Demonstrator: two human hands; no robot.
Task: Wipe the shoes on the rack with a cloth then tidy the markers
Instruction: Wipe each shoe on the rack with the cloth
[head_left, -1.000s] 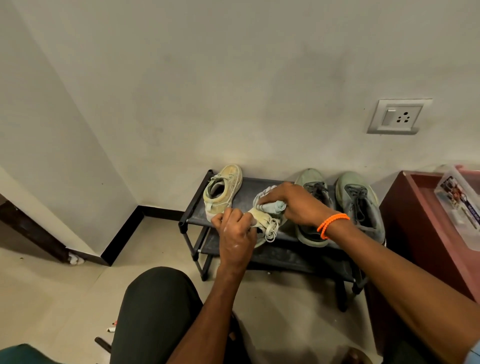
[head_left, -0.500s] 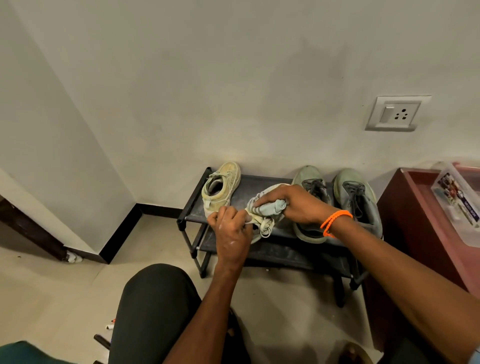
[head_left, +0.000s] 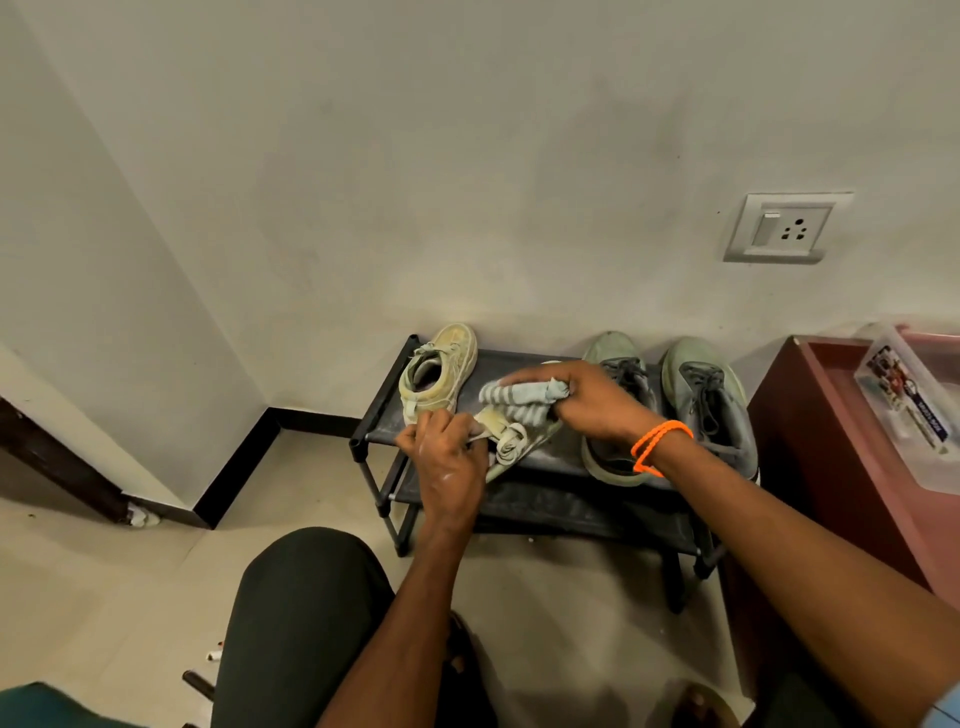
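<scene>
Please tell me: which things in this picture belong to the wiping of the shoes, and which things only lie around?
Belonging to the job:
left hand gripping the cream shoe
right hand gripping the striped cloth
second cream shoe
two grey-green shoes
black rack

Only lying around:
wall socket
maroon table
clear plastic box

Both forearms bare, no sleeves over them. Left hand bare, no ring or watch visible; pale dusty smears across back of hand. Right hand bare. Orange bracelet on right wrist, thin cord in two loops. Dark, near-black trousers over raised knee. Sliver of light blue fabric at lower right edge, garment unclear.
</scene>
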